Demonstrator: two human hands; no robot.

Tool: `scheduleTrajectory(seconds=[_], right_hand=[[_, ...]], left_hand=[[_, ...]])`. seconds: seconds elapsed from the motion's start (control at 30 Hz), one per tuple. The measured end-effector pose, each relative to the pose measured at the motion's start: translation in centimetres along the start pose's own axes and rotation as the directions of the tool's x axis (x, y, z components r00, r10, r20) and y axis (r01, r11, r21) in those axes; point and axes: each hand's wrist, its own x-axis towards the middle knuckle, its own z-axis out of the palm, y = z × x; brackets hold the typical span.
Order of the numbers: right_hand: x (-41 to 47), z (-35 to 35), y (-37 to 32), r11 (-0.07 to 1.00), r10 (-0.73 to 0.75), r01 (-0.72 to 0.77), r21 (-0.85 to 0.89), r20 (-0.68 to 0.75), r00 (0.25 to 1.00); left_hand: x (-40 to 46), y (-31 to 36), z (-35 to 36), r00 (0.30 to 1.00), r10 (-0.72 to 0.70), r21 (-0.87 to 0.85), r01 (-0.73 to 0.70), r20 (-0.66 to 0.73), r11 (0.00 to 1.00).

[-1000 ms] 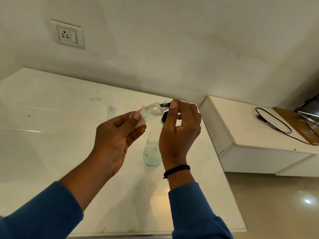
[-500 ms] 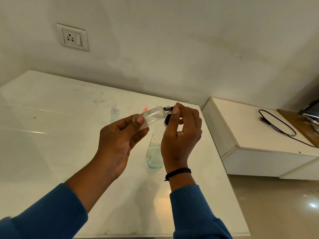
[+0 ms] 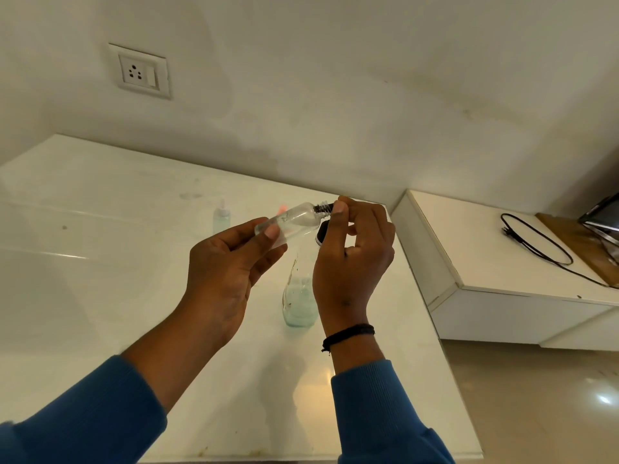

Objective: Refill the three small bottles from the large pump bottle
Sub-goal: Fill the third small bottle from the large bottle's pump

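Holding a small clear bottle (image 3: 290,222) tilted on its side above the white table (image 3: 100,279), our left hand (image 3: 227,276) has its grip clamped on the bottle's lower body, thumb on the near side and fingers curled behind, so the base is hidden. Our right hand (image 3: 351,259) pinches at the bottle's threaded neck with thumb and forefinger; what sits between those fingertips is too small and dark to make out, though a black cap-like piece (image 3: 322,233) shows just below them. Whether the small bottle holds any liquid we cannot tell.

Behind and below our hands stands a larger clear bottle (image 3: 299,296) on the table, pale blue-green liquid in its lower part; its top is hidden by our right hand. Farther back, near the wall, another small bottle (image 3: 221,220) stands upright, blurred and faint. A pinkish spot (image 3: 283,207) shows just behind the held bottle, too blurred to identify.

A black band (image 3: 348,335) circles our right wrist, and blue sleeves (image 3: 83,416) are cut off by the lower edge.
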Motion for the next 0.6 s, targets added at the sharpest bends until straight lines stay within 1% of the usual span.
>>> scheduleTrajectory(seconds=[0.2, 0.4, 0.5, 0.6], right_hand=[[-0.7, 0.1, 0.7, 0.999, -0.009, 0.010, 0.036, -0.014, 1.000], [-0.3, 0.2, 0.2, 1.000, -0.011, 0.011, 0.013, -0.031, 0.999], [-1.0, 0.3, 0.7, 0.999, -0.008, 0.010, 0.033, -0.042, 0.999], [-0.9, 0.5, 0.4, 1.000, 0.005, -0.004, 0.014, -0.028, 1.000]], left_hand=[[-0.1, -0.1, -0.1, 1.000, -0.007, -0.010, 0.007, 0.012, 1.000], [0.0, 0.1, 0.1, 1.000, -0.002, -0.027, 0.003, 0.011, 1.000], [-0.1, 0.0, 0.1, 1.000, -0.019, -0.038, 0.019, 0.008, 0.999], [-0.1, -0.1, 0.0, 0.999, -0.034, -0.048, 0.034, -0.006, 0.998]])
